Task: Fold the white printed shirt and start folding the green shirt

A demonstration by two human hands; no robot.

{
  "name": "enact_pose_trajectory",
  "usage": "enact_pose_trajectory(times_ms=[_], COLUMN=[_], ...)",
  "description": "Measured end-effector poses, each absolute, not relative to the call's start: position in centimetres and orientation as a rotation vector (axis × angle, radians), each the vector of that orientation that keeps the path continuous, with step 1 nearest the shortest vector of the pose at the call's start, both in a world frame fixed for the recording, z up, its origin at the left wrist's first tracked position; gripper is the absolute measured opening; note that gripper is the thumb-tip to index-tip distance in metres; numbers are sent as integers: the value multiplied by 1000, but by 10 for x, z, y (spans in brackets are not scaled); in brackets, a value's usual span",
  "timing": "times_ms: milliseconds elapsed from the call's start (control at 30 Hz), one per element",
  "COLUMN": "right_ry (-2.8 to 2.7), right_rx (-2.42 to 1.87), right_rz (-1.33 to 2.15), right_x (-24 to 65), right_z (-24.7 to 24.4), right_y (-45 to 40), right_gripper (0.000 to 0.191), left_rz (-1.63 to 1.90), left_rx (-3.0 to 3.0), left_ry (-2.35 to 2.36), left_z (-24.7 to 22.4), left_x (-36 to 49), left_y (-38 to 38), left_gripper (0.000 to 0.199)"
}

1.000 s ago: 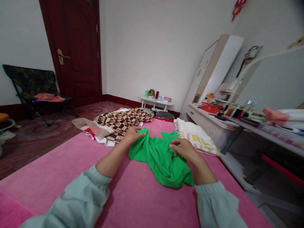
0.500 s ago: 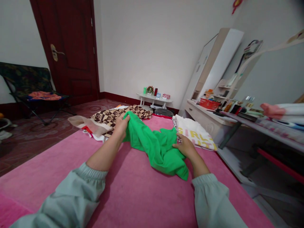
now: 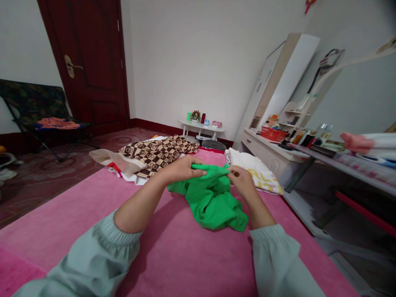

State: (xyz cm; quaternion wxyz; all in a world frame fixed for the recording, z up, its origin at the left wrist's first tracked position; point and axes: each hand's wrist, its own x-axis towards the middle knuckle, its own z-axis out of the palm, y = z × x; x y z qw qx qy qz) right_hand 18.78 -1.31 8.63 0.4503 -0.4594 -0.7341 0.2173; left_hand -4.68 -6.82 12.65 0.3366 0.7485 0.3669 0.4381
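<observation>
A crumpled green garment (image 3: 213, 202) hangs between my hands, its lower part bunched on the pink bedcover (image 3: 185, 255). My left hand (image 3: 185, 169) is closed on its upper left edge, with the thumb and fingers pinching the cloth. At the upper right edge my right hand (image 3: 243, 179) pinches the same garment. What kind of garment it is cannot be told from its folds. Behind my right hand lies a folded white garment (image 3: 256, 165) with yellow letters. Beyond my left hand is a brown-and-cream checked garment (image 3: 157, 152) lying on other clothes.
At the right stand a white dresser (image 3: 262, 144) with a red basket (image 3: 274, 133) and a table stacked with cloths. A small white shelf (image 3: 202, 125) is against the far wall. A folding chair (image 3: 40, 107) holding clothing stands left, near a dark red door (image 3: 93, 70).
My left hand has moved right with its edge of the green garment, close to my right hand. The cloth between them is gathered shorter. My right hand keeps its grip at nearly the same place.
</observation>
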Motion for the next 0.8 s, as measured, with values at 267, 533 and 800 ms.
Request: enact_pose_trajectory(times_ms=[267,533,800], right_ry=[-1041,-708,-865], right_rx=[-843,-634,-548], right_rz=[474,657,842], right_x=[199,221,187], right_z=[127,137,142], right_y=[-27,-13,-35], right_gripper=[14,15,16], left_rz=[979,1383,947], left_rx=[1965,1395,1786], left_ry=[1243,1047,1149], left_z=[82,83,44], left_x=[-66,-81,-22], left_y=[-44,-29,-37], left_gripper=[24,20,76])
